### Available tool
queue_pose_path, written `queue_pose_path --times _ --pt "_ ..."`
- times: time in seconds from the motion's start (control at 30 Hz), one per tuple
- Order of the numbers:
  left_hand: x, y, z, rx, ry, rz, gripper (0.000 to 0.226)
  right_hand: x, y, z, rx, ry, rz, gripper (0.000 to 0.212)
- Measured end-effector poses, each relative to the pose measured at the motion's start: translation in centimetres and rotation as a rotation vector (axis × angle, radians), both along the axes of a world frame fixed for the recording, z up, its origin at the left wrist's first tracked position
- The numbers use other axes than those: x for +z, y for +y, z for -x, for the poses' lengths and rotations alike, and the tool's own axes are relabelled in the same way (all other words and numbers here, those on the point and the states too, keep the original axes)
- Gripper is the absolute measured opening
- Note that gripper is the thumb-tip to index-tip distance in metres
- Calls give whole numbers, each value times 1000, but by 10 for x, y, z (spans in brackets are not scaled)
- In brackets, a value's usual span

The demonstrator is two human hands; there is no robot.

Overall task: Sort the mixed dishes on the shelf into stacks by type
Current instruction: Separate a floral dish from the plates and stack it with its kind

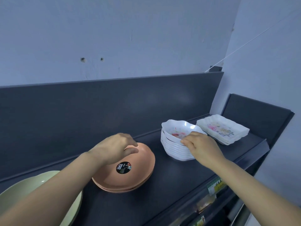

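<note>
White bowls (176, 146) sit stacked on the shelf (171, 176). Your right hand (203, 145) pinches the tilted top bowl's rim; your left hand (114, 148) curls over the orange plates (128, 176), grip unclear. Left skewed, that bowl could slide off.

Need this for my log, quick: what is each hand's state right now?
Left hand: pinches the far rim of the top orange plate.
Right hand: grips the near rim of the top white bowl.
</note>
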State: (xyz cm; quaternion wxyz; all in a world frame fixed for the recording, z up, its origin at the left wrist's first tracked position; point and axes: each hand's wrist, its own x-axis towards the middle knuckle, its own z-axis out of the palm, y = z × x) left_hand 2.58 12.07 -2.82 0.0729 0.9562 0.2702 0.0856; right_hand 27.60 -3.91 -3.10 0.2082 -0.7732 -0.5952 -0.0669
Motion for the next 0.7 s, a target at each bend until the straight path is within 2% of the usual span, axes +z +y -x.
queue_pose_path --times 0.23,0.43,0.7 --pt "1 -8 20 49 -22 -15 35 -1 -2 -10 -58 -62 143 35" --pt "-7 -16 36 93 4 -19 38 4 -2 0 -77 -61 94 40" --pt "-4 -40 89 152 26 -59 32 16 24 76 87 -18 -54 25"
